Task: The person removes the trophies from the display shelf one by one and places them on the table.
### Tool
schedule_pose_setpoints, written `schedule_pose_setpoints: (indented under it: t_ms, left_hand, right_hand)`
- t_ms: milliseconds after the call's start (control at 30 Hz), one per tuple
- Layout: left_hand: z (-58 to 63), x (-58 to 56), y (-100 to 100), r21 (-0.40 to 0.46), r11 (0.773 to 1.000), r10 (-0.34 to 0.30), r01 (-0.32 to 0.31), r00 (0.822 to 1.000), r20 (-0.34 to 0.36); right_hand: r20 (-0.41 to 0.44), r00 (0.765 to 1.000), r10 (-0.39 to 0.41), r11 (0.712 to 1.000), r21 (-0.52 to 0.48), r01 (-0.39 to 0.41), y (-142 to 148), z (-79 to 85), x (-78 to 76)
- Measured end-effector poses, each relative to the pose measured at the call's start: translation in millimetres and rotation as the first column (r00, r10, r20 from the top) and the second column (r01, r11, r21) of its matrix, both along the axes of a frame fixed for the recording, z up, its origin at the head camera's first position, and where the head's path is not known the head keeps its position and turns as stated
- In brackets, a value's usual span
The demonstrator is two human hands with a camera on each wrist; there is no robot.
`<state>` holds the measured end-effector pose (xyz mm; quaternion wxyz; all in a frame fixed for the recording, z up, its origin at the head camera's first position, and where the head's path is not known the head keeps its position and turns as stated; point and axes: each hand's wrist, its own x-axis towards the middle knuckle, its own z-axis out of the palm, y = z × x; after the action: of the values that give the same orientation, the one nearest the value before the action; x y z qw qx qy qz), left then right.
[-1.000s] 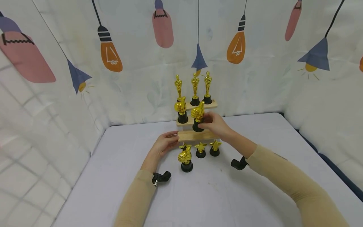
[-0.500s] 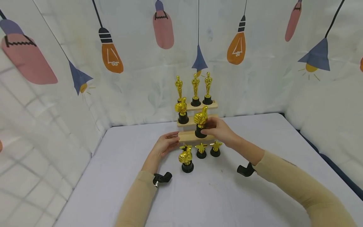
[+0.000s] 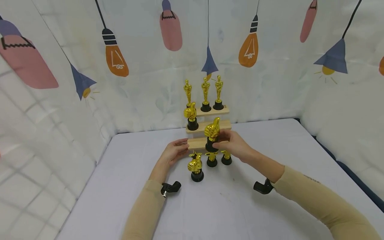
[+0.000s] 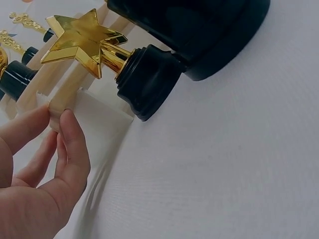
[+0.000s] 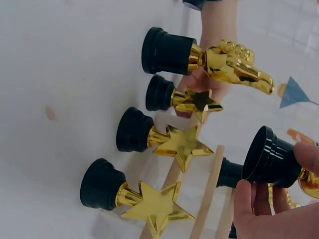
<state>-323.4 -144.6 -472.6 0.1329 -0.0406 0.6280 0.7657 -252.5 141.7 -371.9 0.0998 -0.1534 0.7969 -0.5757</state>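
Note:
My right hand (image 3: 235,146) grips a gold thumbs-up trophy (image 3: 212,129) by its black base, upright in front of the lowest step of a wooden display stand. In the right wrist view the underside of that base (image 5: 254,154) shows, raised off the table. My left hand (image 3: 173,152) pinches the left end of the lowest wooden board (image 3: 196,143) between thumb and fingers, as the left wrist view shows. A second thumbs-up trophy (image 3: 191,115) stands at the left of the middle board (image 3: 224,124). A third thumbs-up trophy (image 3: 196,166) stands on the table.
Three gold star trophies (image 5: 155,205) stand in a row on the table before the stand. Three gold figure trophies (image 3: 205,95) occupy the top board (image 3: 207,112). A white cloth covers the table (image 3: 240,213); a lamp-patterned curtain (image 3: 144,93) hangs behind.
My right hand has brought the thumbs-up trophy down and toward me, from before the middle board to before the lowest one. The left hand has stayed on the board.

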Motion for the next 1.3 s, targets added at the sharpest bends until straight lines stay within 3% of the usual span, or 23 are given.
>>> schedule_pose_setpoints:
  t_ms: [833, 1300]
  left_hand:
    - [0.1, 1.7, -2, -0.004, 1.0, 0.015, -0.015, 1.0, -0.009]
    - [-2.9, 1.0, -1, -0.016, 1.0, 0.014, -0.014, 1.0, -0.013]
  right_hand:
    - [-0.014, 0.999, 0.038, 0.998, -0.04, -0.038, -2, -12.5, 31.2]
    - [0.054, 0.998, 0.029, 0.999, -0.034, -0.027, 5, -42.4, 35.0]
